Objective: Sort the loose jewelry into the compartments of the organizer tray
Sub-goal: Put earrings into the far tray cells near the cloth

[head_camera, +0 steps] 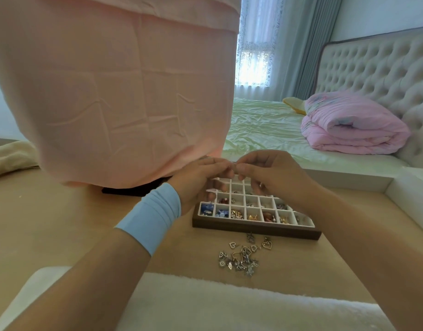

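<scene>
The left hand and right hand meet above the organizer tray, both pinching a tiny piece too small to name; silver charms lie loose on the wooden worktop just before the tray. Behind is a green bed with a folded pink quilt; a pink cloth hangs left.

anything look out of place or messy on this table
Yes: a heap of silver charms lies loose and tangled on the table, just in front of the tray and outside its compartments. Nothing looks spilled or damaged.
</scene>
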`<state>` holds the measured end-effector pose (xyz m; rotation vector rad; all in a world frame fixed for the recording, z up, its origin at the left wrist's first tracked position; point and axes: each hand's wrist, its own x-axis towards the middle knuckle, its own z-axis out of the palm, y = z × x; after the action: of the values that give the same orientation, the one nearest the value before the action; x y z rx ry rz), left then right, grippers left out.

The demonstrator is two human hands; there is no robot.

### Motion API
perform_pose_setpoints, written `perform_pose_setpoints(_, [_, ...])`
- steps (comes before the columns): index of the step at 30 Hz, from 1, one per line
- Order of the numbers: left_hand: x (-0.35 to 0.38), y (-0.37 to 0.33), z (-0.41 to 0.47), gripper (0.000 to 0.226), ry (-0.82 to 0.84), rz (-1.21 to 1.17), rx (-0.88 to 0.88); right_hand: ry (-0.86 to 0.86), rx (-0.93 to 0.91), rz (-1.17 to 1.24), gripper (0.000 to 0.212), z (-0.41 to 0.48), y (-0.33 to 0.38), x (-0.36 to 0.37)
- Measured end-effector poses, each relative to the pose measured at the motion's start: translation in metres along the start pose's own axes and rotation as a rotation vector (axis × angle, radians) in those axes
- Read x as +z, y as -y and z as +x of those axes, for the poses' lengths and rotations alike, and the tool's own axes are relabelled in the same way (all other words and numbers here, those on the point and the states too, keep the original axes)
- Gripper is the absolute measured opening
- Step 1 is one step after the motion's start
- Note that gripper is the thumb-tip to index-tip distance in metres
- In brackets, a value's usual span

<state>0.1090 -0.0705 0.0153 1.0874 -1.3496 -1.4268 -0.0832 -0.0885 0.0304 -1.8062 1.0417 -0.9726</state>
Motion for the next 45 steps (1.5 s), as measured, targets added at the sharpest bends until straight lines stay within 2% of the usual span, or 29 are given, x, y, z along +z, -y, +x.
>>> perform_pose_setpoints(9, [-0.026,0.014,0.035,0.020,-0.142,-0.074,0.013,0.050,-0.051,-0.275,0.008,0.065,0.001,0.007])
perform_pose_setpoints(12, [-0.031,0.028,0.043,0.018,-0.366,0.268,0.059,0.093,-0.074,-0.451,0.010,0.085,-0.008,0.010])
perform_pose_setpoints(14, [-0.035,0.035,0.046,0.017,-0.471,0.488,0.098,0.142,-0.077,-0.652,0.008,0.099,-0.016,0.009])
perform_pose_setpoints(16, [-0.037,0.037,0.045,0.027,-0.411,0.616,0.081,0.197,-0.069,-0.830,0.009,0.108,-0.021,0.011])
perform_pose_setpoints(20, [-0.039,0.038,0.044,0.052,-0.245,0.916,0.036,0.263,-0.067,-1.005,0.010,0.121,-0.023,0.020])
perform_pose_setpoints(27, [-0.046,0.036,0.041,0.059,-0.192,0.737,-0.032,0.334,-0.105,-1.175,0.012,0.131,-0.020,0.034])
perform_pose_setpoints(38, [-0.039,0.031,0.035,0.045,-0.255,0.892,-0.040,0.402,-0.147,-1.434,0.014,0.136,-0.025,0.060])
perform_pose_setpoints(45, [-0.031,0.035,0.038,0.032,-0.297,1.016,-0.038,0.275,-0.091,-1.304,0.018,0.123,-0.024,0.051])
